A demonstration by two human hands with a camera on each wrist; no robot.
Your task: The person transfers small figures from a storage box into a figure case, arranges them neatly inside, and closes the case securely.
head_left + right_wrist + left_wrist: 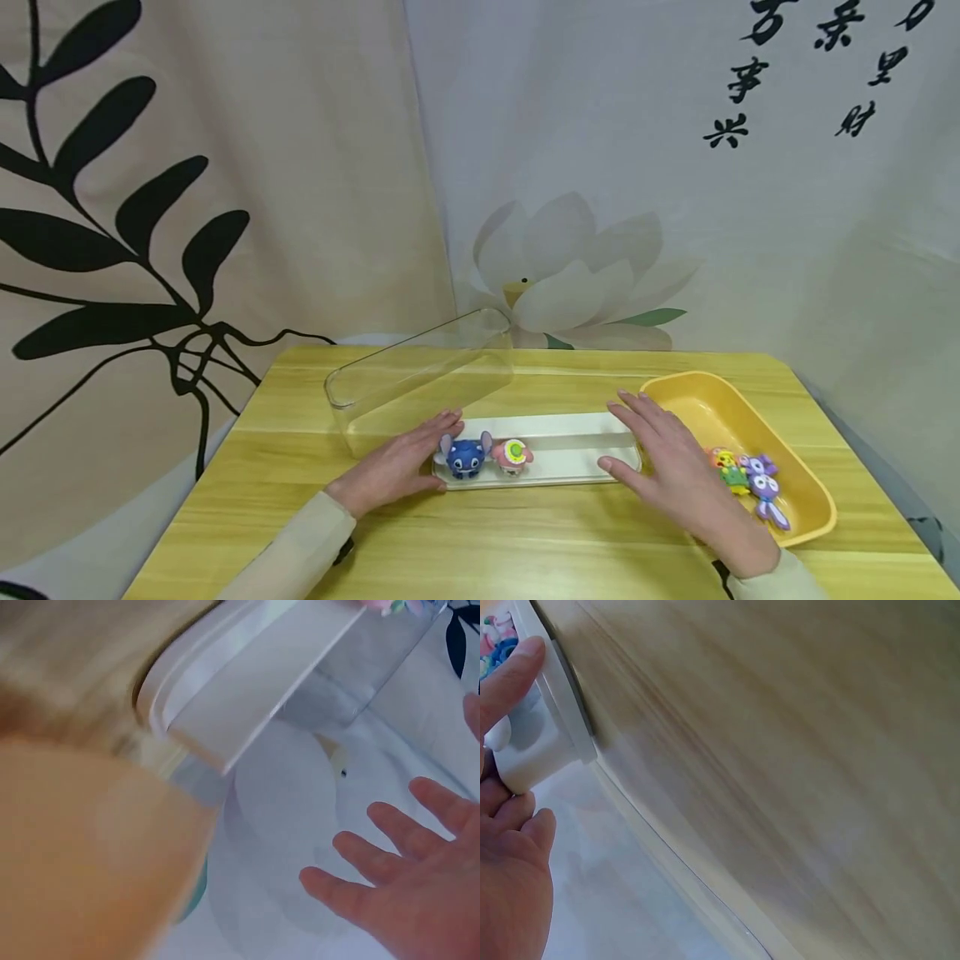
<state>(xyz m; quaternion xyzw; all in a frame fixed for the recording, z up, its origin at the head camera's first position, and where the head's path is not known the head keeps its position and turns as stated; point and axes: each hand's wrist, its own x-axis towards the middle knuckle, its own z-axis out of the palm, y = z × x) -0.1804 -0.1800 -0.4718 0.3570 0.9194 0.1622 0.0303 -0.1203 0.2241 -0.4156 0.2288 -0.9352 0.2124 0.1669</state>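
A long white display base [570, 462] with a raised step at its back lies on the table between the hands. At its left end stand a blue big-eared figurine [466, 457] and a pink figurine [512, 456] with a yellow-green swirl. My left hand [401, 467] grips that end, thumb [514, 679] at the front rim and fingers round the far side. My right hand [675, 467] hovers by the other end, fingers spread, holding nothing. In the right wrist view, its fingers [375, 859] are apart from the base.
Behind the base to the left is a clear plastic cover [420, 367]. A yellow tray [813, 500] sits at the right, partly behind the right hand, holding a yellow-green figurine [731, 471] and a purple one [765, 487]. Printed curtains hang behind the wooden table [525, 550].
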